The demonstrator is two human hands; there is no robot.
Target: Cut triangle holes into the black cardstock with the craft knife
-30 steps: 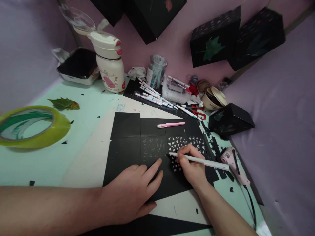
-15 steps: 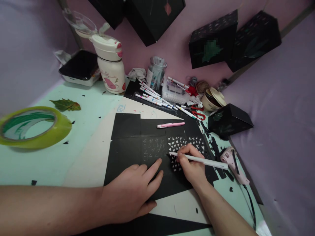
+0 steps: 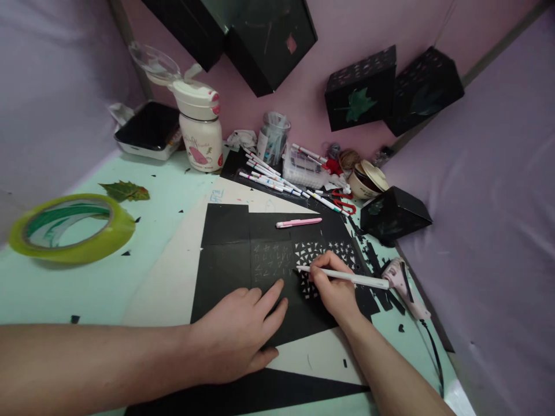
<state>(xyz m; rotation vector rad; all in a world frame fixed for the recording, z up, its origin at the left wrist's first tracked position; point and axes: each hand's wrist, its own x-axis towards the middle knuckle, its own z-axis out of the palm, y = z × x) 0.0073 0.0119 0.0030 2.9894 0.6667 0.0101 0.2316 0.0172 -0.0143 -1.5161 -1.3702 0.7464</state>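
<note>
The left hand (image 3: 236, 338) lies flat, fingers spread, pressing on the black paper sheet (image 3: 229, 266) near the middle of the desk (image 3: 165, 179). The right hand (image 3: 332, 289) has its grip closed around a white craft knife (image 3: 347, 276), whose tip touches the sheet beside a patch of small cut-out triangles (image 3: 329, 251). A pink pen (image 3: 299, 222) rests on the sheet's far edge, and a green tape roll (image 3: 71, 228) sits by the desk's left edge.

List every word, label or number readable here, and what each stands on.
None can be read.
White bottle: print above its pink picture, too blurred to read.
Cream board: faint blue marks near its top corner, too small to read.
Black paper: only scratched and cut-out triangle shapes, no letters.
Pens: barrel print too small.
</note>
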